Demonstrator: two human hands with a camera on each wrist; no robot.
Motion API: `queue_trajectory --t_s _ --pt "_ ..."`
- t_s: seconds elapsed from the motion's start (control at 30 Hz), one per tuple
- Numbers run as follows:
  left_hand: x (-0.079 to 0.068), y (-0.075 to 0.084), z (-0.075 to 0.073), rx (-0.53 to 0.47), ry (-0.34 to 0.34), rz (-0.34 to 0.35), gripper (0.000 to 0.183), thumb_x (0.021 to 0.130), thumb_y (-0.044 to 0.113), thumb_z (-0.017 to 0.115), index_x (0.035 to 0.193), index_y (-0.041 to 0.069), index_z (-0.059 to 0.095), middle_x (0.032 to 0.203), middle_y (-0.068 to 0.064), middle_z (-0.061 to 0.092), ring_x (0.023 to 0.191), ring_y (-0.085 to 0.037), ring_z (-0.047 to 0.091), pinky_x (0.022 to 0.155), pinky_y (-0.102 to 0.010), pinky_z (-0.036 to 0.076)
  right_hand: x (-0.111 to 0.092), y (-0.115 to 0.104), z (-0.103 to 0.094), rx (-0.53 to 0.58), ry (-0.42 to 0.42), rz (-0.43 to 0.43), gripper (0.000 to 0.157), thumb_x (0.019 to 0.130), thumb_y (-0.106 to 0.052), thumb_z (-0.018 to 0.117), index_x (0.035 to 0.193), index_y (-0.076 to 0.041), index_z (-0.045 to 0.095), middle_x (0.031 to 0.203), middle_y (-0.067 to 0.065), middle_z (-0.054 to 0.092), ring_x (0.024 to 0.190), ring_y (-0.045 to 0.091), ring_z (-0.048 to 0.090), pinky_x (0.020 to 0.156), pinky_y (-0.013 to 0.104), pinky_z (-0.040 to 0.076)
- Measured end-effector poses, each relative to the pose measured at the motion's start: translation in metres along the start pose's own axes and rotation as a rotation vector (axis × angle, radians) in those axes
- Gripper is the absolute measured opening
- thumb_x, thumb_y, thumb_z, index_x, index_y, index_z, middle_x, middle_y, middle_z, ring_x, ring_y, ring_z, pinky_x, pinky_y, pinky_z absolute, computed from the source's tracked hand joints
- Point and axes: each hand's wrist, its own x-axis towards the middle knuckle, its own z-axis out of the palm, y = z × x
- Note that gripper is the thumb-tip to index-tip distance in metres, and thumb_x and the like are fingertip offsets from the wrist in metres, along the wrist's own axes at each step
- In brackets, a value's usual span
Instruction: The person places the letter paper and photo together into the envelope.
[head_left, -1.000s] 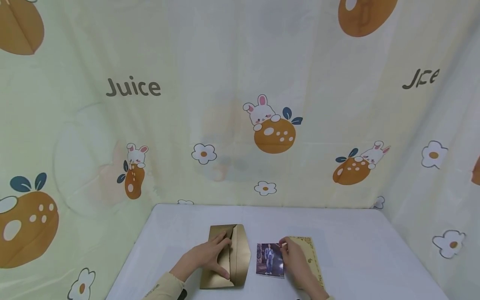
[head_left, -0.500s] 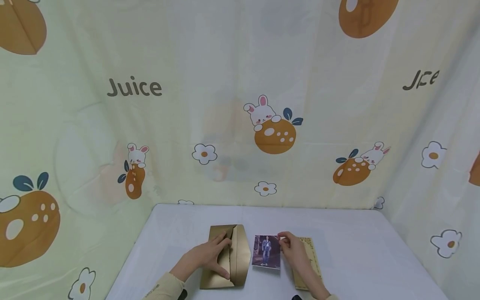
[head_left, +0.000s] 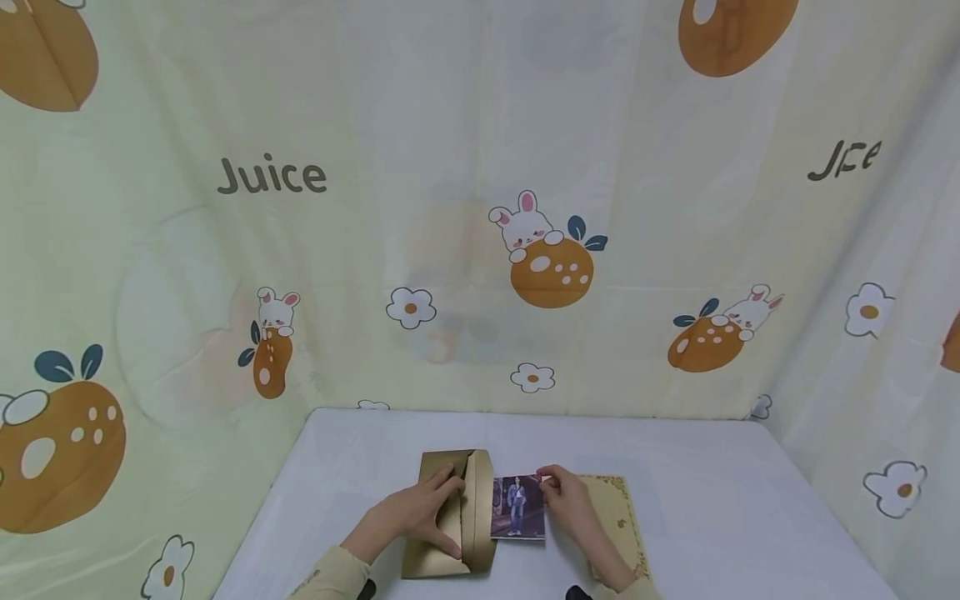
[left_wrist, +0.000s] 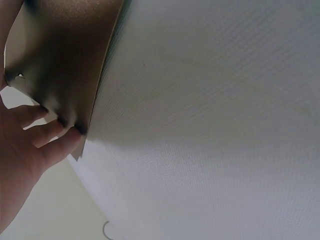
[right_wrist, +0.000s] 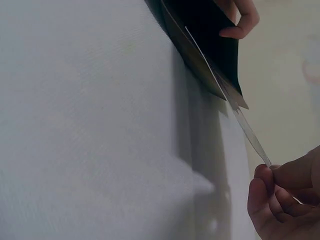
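A gold envelope [head_left: 481, 546] lies on the white table, its flap toward the right. My left hand [head_left: 415, 512] rests spread on it, fingertips and thumb pressing near the opening; the left wrist view shows the fingertips on the envelope [left_wrist: 70, 30]. My right hand [head_left: 572, 502] pinches a photo [head_left: 517, 508] of a standing person by its upper right corner. The photo's left edge overlaps the flap in the head view. Seen edge-on in the right wrist view, the photo [right_wrist: 245, 125] slants up from the right fingertips, its far end across the envelope [right_wrist: 220, 50].
A cream card with an ornate border [head_left: 621, 521] lies on the table [head_left: 720, 508] to the right, partly hidden behind my right forearm. A printed curtain [head_left: 637, 350] with rabbits and oranges hangs behind the table and along both sides.
My right hand has lifted the photo and carried it left, from beside the cream card to the envelope's flap. The left hand has stayed in place on the envelope.
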Motion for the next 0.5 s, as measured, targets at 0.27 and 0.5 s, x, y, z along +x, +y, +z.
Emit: queue_trajectory --t_s 0.27,0.5 --pt "-0.001 0.001 -0.001 -0.005 0.008 0.003 0.095 0.057 0.078 0.061 0.133 0.029 0.031 0.153 -0.016 0.014 0.132 -0.036 0.034 0.088 -0.049 0.046 0.004 -0.003 0.013 0.036 -0.026 -0.034 0.018 0.082 0.005 0.060 0.100 0.002 0.063 0.072 0.011 0.063 0.055 0.002 0.051 0.049 0.019 0.045" --pt "-0.001 0.002 -0.002 -0.011 0.017 -0.003 0.097 0.057 0.076 0.063 0.135 0.029 0.030 0.153 -0.016 0.014 0.132 -0.036 0.035 0.089 -0.049 0.046 0.005 -0.011 0.024 0.038 -0.082 -0.032 0.018 0.083 0.004 0.058 0.101 0.003 0.062 0.071 0.008 0.064 0.056 0.004 0.052 0.050 0.019 0.045"
